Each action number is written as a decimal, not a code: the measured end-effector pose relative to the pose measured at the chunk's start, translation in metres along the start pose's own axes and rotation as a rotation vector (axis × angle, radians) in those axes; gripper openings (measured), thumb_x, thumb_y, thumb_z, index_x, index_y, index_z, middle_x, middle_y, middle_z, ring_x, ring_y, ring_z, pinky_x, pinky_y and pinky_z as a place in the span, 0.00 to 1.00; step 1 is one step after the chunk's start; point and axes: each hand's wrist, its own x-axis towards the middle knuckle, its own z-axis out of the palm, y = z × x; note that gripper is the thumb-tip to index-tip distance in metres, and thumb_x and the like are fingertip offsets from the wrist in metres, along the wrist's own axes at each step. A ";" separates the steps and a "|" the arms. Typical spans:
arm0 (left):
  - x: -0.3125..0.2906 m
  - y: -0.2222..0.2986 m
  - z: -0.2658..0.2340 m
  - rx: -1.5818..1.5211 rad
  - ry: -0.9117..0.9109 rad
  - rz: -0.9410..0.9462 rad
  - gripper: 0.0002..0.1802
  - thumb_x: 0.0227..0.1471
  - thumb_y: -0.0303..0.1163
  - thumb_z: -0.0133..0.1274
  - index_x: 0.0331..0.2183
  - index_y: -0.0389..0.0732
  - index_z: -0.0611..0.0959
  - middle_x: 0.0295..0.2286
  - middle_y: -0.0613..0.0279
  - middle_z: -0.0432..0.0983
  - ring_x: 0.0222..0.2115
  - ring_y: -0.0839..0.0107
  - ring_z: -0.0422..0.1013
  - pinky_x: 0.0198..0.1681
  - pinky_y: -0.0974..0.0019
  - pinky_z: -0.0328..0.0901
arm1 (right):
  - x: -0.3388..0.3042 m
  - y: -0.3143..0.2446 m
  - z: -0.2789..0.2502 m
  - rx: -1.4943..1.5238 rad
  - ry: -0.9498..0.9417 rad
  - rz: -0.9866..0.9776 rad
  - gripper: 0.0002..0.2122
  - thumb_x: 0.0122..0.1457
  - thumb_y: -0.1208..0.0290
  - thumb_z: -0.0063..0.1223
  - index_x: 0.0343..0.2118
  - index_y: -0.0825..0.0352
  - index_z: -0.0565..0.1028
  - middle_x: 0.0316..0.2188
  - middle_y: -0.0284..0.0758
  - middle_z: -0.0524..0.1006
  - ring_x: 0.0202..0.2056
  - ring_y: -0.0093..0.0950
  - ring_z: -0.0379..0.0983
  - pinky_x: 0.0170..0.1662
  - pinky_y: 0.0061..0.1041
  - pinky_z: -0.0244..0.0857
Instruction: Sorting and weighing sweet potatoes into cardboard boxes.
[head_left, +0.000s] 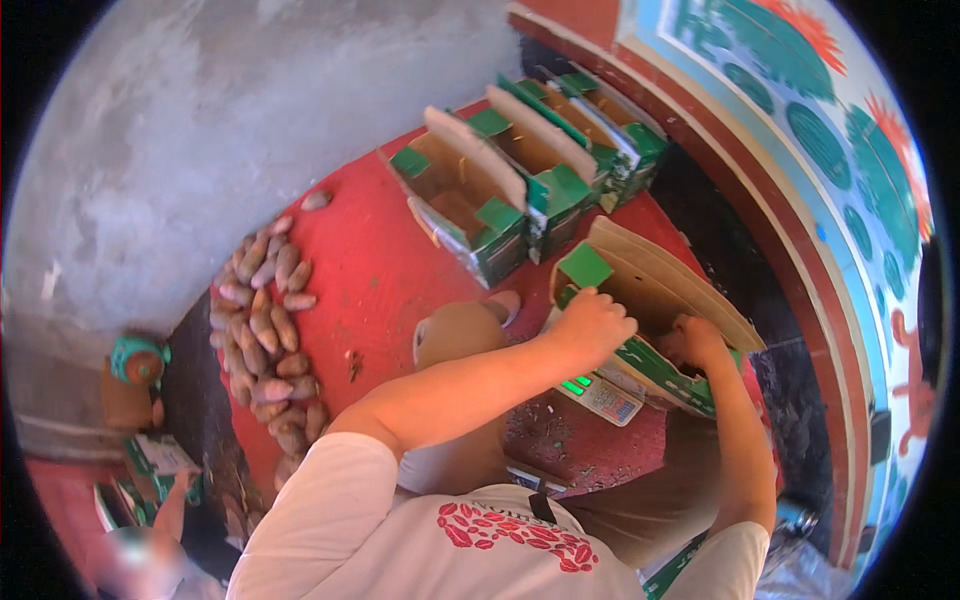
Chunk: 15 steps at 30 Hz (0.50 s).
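An open green and brown cardboard box [690, 272] stands in front of me on the right, on a digital scale [605, 398] with a green-lit display. My left hand [597, 328] is closed on the box's near wall, by its left corner. Over the same wall, farther right, my right hand [694, 343] bends its fingers down on the inner side and grips the edge. The fingertips of both hands are partly hidden. Brown cardboard lines the box, its far flap stands up, and the bottom is in shadow.
Several open cardboard boxes [465, 195] stand in a row at the back on a red mat [360, 265]. A pile of reddish-brown tubers [262, 330] lies on the left. Another person's arm [172, 508] reaches to a green box [160, 455] at the lower left. A painted wall rises on the right.
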 end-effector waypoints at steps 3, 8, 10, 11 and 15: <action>0.003 0.004 0.006 -0.025 0.012 -0.009 0.02 0.38 0.29 0.48 0.21 0.46 0.75 0.21 0.65 0.72 0.28 0.66 0.69 0.34 0.61 0.61 | 0.012 0.043 0.031 -0.028 -0.017 -0.050 0.12 0.39 0.66 0.57 0.26 0.69 0.76 0.26 0.48 0.75 0.33 0.44 0.73 0.38 0.36 0.67; 0.004 0.002 0.007 -0.038 0.030 -0.082 0.02 0.37 0.30 0.49 0.20 0.46 0.77 0.21 0.64 0.73 0.28 0.65 0.70 0.35 0.60 0.61 | 0.001 0.023 -0.011 0.302 0.068 -0.106 0.07 0.49 0.71 0.50 0.26 0.71 0.74 0.24 0.46 0.75 0.28 0.40 0.73 0.32 0.32 0.64; 0.007 0.004 0.004 -0.043 0.033 -0.104 0.03 0.36 0.30 0.50 0.20 0.46 0.78 0.21 0.64 0.73 0.28 0.65 0.70 0.35 0.60 0.60 | -0.024 -0.013 -0.038 0.286 0.142 -0.119 0.09 0.53 0.71 0.48 0.28 0.73 0.73 0.23 0.46 0.74 0.27 0.39 0.73 0.32 0.31 0.64; 0.011 0.006 0.003 -0.044 -0.018 -0.111 0.03 0.36 0.30 0.51 0.19 0.46 0.79 0.21 0.63 0.74 0.28 0.65 0.70 0.35 0.61 0.60 | -0.040 -0.035 -0.052 0.312 0.144 -0.071 0.09 0.55 0.71 0.46 0.29 0.73 0.73 0.23 0.46 0.74 0.27 0.39 0.72 0.32 0.30 0.64; 0.010 0.011 -0.007 0.021 -0.039 -0.127 0.02 0.35 0.30 0.53 0.17 0.46 0.80 0.21 0.63 0.76 0.28 0.66 0.71 0.36 0.62 0.60 | -0.085 -0.073 -0.046 0.337 0.209 -0.105 0.11 0.56 0.68 0.46 0.34 0.74 0.72 0.27 0.48 0.74 0.32 0.45 0.70 0.35 0.33 0.63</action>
